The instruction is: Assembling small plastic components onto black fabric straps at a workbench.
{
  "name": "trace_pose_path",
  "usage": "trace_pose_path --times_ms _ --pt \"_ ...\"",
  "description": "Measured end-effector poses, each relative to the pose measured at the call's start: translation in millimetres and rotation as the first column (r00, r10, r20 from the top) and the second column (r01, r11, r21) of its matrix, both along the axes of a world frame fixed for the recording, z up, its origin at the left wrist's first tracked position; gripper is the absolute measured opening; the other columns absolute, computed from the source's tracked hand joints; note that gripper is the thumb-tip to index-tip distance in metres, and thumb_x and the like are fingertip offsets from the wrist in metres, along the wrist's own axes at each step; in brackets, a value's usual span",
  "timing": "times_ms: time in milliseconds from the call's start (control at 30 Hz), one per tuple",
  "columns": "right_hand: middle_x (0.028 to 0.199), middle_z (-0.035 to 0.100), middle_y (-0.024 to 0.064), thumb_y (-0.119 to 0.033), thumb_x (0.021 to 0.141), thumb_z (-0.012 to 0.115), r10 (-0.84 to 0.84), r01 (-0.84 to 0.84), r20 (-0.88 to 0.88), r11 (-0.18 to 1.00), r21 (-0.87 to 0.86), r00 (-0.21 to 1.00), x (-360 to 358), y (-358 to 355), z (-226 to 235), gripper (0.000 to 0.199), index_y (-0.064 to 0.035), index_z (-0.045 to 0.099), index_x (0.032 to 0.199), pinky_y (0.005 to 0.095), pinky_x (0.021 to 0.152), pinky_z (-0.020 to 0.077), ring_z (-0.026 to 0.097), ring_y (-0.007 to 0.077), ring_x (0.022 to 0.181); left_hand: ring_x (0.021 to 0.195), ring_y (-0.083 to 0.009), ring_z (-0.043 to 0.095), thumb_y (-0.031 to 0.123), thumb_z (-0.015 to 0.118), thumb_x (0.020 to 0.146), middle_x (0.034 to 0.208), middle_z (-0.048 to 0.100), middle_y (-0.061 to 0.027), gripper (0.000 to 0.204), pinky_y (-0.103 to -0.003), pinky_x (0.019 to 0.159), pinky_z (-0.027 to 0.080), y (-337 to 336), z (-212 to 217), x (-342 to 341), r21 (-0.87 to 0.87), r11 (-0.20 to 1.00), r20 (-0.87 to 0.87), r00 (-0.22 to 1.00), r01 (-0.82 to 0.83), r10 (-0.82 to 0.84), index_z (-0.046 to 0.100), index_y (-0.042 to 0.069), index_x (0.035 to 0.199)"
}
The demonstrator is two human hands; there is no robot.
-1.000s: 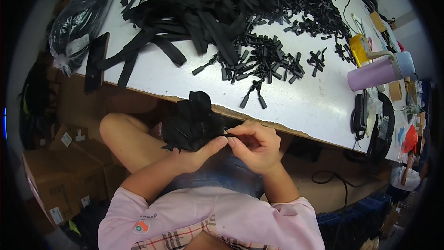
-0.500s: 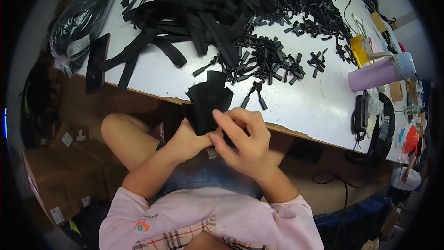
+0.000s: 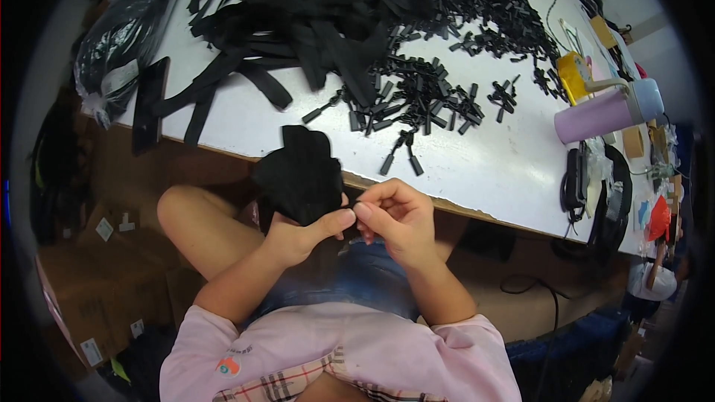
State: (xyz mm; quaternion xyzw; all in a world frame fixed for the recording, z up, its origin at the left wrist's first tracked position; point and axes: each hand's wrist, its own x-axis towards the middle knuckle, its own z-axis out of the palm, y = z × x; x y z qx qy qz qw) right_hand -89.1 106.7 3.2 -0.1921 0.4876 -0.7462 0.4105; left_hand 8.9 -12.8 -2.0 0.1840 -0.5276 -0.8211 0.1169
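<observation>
My left hand (image 3: 298,240) is closed around the lower end of a bundle of black fabric strips (image 3: 301,175), which fans out over the table's near edge. Its thumb points right, along the base of the bundle. Thumb and forefinger of my right hand (image 3: 402,222) are pinched together right beside that thumb tip. A tiny dark bit shows between them, too small to name. Just beyond the hands, two small black pull-like pieces with loops (image 3: 402,155) lie on the white table (image 3: 477,171).
Long black fabric strips (image 3: 275,37) are heaped at the back left, beside a plastic-wrapped black bundle (image 3: 123,45) and a dark flat slab (image 3: 151,104). Piles of small black pulls (image 3: 424,93) spread across the middle and far right. A lilac bottle (image 3: 596,115) and yellow tape roll (image 3: 573,78) sit at right.
The bundle has moved left and tilted left with my left hand. My right fingers have come away from its front and now pinch together at the left thumb tip.
</observation>
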Motion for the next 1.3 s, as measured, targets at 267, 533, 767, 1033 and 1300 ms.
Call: trace_pose_path --times_ms 267,533,767,1033,1300 --pt "0.065 0.055 0.0039 -0.001 0.076 0.055 -0.091 0.086 -0.367 0.996 -0.032 0.926 4 0 -8 0.003 0.0018 0.054 0.077 0.0159 0.043 0.0373 0.047 0.0049 0.050 0.058 -0.0077 0.050 0.014 0.062 0.075 0.072 0.053 -0.0011 0.020 -0.020 0.050 0.043 2 7 -3 0.011 1.000 0.076 0.997 0.005 -0.006 0.054 0.001 0.087" --pt "0.062 0.054 0.0028 0.002 0.074 0.051 0.046 -0.043 0.136 0.999 -0.025 0.990 -4 0 -4 0.005 0.0007 0.054 0.077 0.0178 0.040 0.0341 0.045 0.0056 0.047 0.060 -0.0143 0.052 0.018 0.056 0.079 0.072 0.055 -0.0074 0.017 -0.025 0.057 0.043 3 4 -5 -0.626 0.777 -0.162 0.985 -0.057 -0.058 0.053 0.000 0.079" --pt "0.084 0.050 0.0084 0.001 0.061 0.057 0.117 0.579 -0.992 0.813 0.068 -0.047 -67 -7 1 0.024 -0.0028 0.058 0.085 0.0305 0.061 0.0425 0.048 0.0236 0.074 0.060 -0.0178 0.052 0.014 0.055 0.078 0.074 0.047 -0.0082 0.019 -0.030 0.053 0.047 -2 7 -11 0.267 0.950 0.031 0.987 -0.161 0.158 0.045 0.002 0.089" --pt "0.080 0.051 0.0090 0.001 0.062 0.058 -0.024 0.660 -0.995 0.750 0.044 0.094 -58 6 1 0.021 -0.0013 0.055 0.083 0.0301 0.062 0.0424 0.049 0.0249 0.073 0.060 -0.0141 0.051 0.011 0.060 0.074 0.081 0.052 -0.0062 0.021 -0.025 0.052 0.045 -2 2 -9 -0.036 0.950 -0.019 0.951 -0.309 0.309 0.050 0.003 0.091" --pt "0.076 0.055 0.0067 -0.002 0.071 0.058 -0.118 0.401 -0.747 0.892 0.210 0.654 -56 16 -1 0.008 -0.0006 0.053 0.078 0.0215 0.058 0.0428 0.054 0.0136 0.067 0.079 -0.0087 0.052 0.005 0.063 0.073 0.086 0.056 -0.0017 0.021 -0.022 0.072 0.043 5 -2 -12 -0.137 0.976 0.017 0.985 -0.168 0.172 0.055 0.002 0.092"
